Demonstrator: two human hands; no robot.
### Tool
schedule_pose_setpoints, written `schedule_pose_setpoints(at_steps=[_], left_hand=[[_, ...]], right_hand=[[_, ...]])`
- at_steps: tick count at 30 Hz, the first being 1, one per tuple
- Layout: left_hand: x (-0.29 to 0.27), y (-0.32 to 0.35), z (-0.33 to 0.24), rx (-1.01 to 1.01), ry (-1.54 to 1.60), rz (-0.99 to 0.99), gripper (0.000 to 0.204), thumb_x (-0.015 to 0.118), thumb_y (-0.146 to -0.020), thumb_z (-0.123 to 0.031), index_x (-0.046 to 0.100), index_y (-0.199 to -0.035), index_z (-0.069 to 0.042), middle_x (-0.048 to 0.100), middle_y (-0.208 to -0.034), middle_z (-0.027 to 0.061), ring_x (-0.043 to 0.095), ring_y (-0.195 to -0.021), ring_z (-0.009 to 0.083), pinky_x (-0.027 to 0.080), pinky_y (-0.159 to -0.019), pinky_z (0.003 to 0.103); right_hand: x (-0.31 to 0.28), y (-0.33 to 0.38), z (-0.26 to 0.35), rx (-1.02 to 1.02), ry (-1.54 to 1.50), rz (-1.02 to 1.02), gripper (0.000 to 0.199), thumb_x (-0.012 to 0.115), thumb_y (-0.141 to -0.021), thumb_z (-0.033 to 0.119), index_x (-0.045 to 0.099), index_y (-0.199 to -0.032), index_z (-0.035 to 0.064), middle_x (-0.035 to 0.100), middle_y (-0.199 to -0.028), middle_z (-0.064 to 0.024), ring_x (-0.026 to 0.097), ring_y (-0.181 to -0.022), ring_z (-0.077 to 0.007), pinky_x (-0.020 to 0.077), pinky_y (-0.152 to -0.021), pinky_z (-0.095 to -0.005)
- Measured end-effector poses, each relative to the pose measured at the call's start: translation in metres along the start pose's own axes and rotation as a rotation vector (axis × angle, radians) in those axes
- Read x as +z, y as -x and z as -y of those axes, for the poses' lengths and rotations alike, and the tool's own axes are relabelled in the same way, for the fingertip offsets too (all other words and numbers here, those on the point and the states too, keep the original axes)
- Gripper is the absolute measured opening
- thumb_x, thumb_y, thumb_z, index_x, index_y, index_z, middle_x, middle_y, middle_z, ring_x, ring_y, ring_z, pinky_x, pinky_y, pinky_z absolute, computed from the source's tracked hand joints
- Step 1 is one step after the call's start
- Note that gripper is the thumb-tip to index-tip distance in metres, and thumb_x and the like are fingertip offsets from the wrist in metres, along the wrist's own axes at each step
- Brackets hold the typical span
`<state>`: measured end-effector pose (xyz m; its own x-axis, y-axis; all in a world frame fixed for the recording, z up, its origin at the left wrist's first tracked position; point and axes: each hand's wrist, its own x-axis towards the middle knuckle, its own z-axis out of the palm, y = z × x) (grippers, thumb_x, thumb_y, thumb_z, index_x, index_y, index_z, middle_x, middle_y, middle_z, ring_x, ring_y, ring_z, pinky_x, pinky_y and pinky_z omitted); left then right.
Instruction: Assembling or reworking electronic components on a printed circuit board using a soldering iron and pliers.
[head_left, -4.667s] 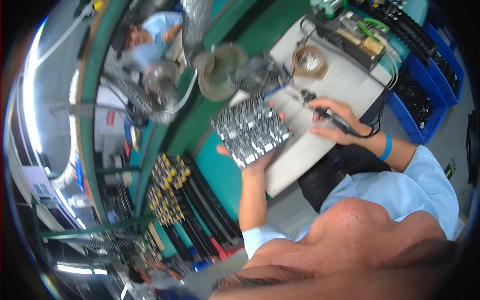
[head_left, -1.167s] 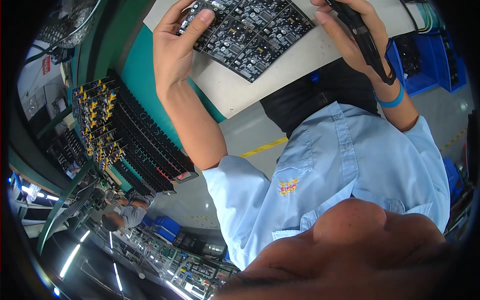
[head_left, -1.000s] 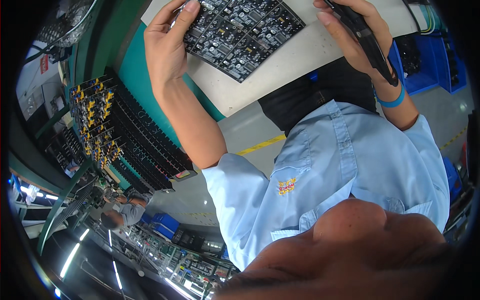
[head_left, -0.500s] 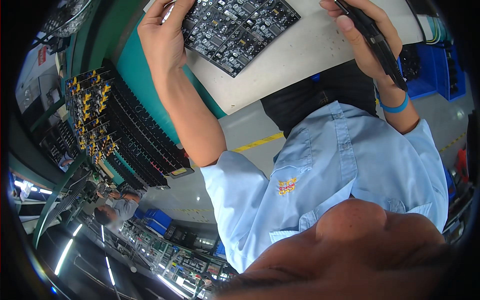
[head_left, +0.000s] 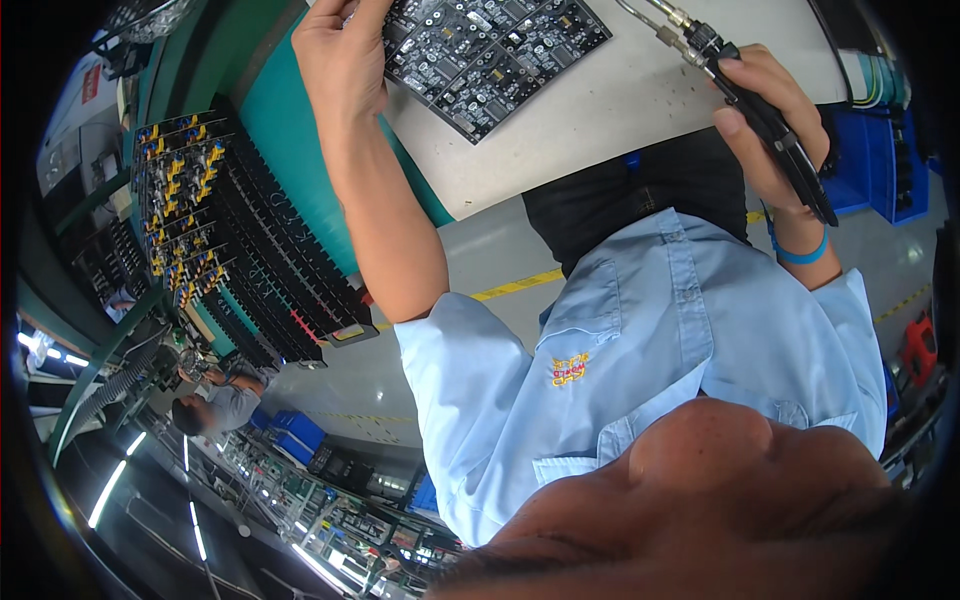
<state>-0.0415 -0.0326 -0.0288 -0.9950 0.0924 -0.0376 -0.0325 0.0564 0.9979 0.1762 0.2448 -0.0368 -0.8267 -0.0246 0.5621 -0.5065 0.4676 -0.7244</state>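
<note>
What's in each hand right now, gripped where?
Left hand holds the circuit board by its left edge. Right hand grips the black soldering iron around its handle, tip toward the board.

Bare table (head_left: 610, 110) lies open between the circuit board (head_left: 490, 45) and the right hand (head_left: 770, 130); a rack (head_left: 230, 240) crowds the left.

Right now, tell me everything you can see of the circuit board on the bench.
The circuit board is a dark rectangular panel packed with rows of small chips and silvery solder points. It lies flat and skewed on the pale bench top, its upper part cut off by the picture edge. The left hand holds its left edge.
</note>
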Motion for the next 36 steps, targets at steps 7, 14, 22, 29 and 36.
schedule_pose_setpoints(at_steps=[7,14,22,29,36], left_hand=[[0.008,-0.002,0.000,0.033,-0.010,-0.014,0.019,0.074,-0.088,-0.011,0.073,-0.101,0.004,0.071,-0.083,0.0065,0.060,-0.071,0.0096,0.047,-0.065,0.019],[0.008,-0.002,0.000,0.068,-0.033,-0.020,0.019,0.074,-0.088,-0.011,0.073,-0.101,0.004,0.071,-0.083,0.0062,0.061,-0.071,0.0096,0.047,-0.066,0.019],[0.006,-0.003,-0.001,0.067,-0.038,-0.048,0.019,0.074,-0.088,-0.010,0.074,-0.101,0.004,0.071,-0.083,0.0060,0.061,-0.072,0.0095,0.047,-0.068,0.019],[0.004,-0.006,0.000,0.079,-0.048,-0.055,0.018,0.074,-0.088,-0.010,0.074,-0.101,0.003,0.072,-0.084,0.0058,0.061,-0.073,0.0095,0.047,-0.069,0.019],[0.005,-0.002,0.000,0.099,-0.049,-0.043,0.018,0.074,-0.088,-0.010,0.074,-0.100,0.003,0.072,-0.084,0.0057,0.061,-0.073,0.0095,0.047,-0.071,0.019]], right_hand=[[0.004,0.005,0.002,0.127,-0.112,-0.002,0.039,0.069,-0.076,-0.006,0.062,-0.115,-0.0058,0.063,-0.097,-0.0172,0.055,-0.082,-0.0257,0.0451,-0.075,-0.0328],[0.004,0.000,0.003,0.049,-0.147,0.037,0.040,0.069,-0.074,-0.009,0.065,-0.114,-0.0044,0.067,-0.096,-0.0142,0.059,-0.078,-0.0230,0.0486,-0.072,-0.0282],[0.011,0.007,0.010,0.008,-0.156,0.070,0.041,0.068,-0.068,-0.010,0.067,-0.109,-0.0049,0.067,-0.092,-0.0144,0.060,-0.080,-0.0274,0.0519,-0.082,-0.0365],[0.013,0.006,0.011,0.023,-0.177,0.083,0.041,0.068,-0.066,-0.010,0.069,-0.106,-0.0042,0.067,-0.091,-0.0131,0.061,-0.080,-0.0287,0.0523,-0.091,-0.0410],[0.012,0.006,0.013,0.023,-0.146,0.090,0.041,0.068,-0.065,-0.010,0.069,-0.106,-0.0029,0.068,-0.090,-0.0125,0.060,-0.078,-0.0267,0.0520,-0.092,-0.0414]])
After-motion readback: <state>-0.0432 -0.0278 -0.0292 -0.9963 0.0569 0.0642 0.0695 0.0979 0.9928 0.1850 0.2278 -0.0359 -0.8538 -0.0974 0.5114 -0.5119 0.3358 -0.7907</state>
